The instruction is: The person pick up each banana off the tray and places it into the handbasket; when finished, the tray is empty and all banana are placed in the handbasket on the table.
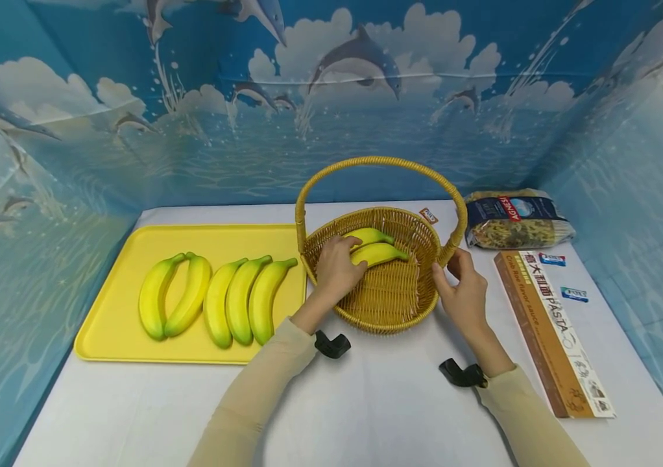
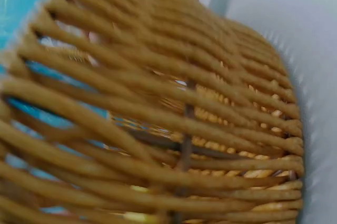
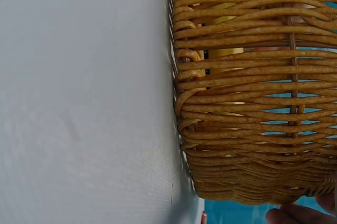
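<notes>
A woven basket [image 1: 390, 295] with a tall arched handle stands on the white table, holding two yellow bananas. My left hand [image 1: 337, 269] reaches over its left rim. Between thumb and fingers it pinches the left end of the nearer banana [image 1: 386, 253]; the farther banana [image 1: 369, 234] lies just behind. On the right side, my right hand [image 1: 466, 292] grips the rim near the foot of the handle, thumb toward the inside. Wicker wall fills much of the left wrist view, hiding that hand. Fingertips [image 3: 295, 214] touch the basket's edge in the right wrist view.
Left of the basket lies a yellow tray [image 1: 115, 324] with several bananas [image 1: 238, 301]. To the right are a pasta bag [image 1: 515, 220], a long pasta box [image 1: 553, 334] and small packets [image 1: 574, 294]. A dolphin-print curtain [image 1: 220, 149] encloses the table.
</notes>
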A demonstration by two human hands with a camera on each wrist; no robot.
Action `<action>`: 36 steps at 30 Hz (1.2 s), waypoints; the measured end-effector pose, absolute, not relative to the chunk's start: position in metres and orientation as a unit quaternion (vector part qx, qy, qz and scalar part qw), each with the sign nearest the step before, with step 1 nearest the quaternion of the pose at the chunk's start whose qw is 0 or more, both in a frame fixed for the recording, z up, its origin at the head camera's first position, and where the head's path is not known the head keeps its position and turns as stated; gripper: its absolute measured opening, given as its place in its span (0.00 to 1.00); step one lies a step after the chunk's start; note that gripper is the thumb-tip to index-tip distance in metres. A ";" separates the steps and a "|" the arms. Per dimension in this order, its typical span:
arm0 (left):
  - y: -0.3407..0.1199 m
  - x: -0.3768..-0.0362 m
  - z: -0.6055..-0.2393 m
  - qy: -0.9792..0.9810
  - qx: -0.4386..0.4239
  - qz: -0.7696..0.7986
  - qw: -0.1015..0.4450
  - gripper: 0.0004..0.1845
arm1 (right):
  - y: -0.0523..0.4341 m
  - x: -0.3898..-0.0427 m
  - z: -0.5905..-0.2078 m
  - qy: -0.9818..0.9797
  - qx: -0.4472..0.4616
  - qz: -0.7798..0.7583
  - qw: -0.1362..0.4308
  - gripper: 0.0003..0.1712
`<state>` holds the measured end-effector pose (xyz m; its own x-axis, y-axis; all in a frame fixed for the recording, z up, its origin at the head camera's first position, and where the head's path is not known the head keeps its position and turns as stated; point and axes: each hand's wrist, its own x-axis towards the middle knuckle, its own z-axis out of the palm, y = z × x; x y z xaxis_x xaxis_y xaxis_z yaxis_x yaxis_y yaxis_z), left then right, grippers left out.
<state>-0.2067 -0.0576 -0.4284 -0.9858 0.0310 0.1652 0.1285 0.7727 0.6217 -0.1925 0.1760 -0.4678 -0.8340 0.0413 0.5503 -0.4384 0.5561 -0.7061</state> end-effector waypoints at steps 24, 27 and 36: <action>-0.292 -0.107 -0.380 -0.840 0.146 -0.440 0.284 0.28 | 0.179 -0.194 -0.465 -0.849 0.108 0.450 0.256 0.21; -0.323 -0.107 -0.391 -0.829 0.206 -0.431 0.291 0.30 | 0.178 -0.193 -0.465 -0.846 0.109 0.452 0.260 0.21; -0.366 -0.102 -0.416 -0.810 0.295 -0.455 0.224 0.38 | 0.174 -0.192 -0.465 -0.847 0.111 0.454 0.253 0.21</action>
<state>-0.1022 -0.3658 -0.4156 -0.7260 -0.6812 0.0943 -0.2746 0.4128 0.8684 -0.1920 0.1745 -0.4650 -0.8477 0.0423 0.5288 -0.4169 0.5632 -0.7135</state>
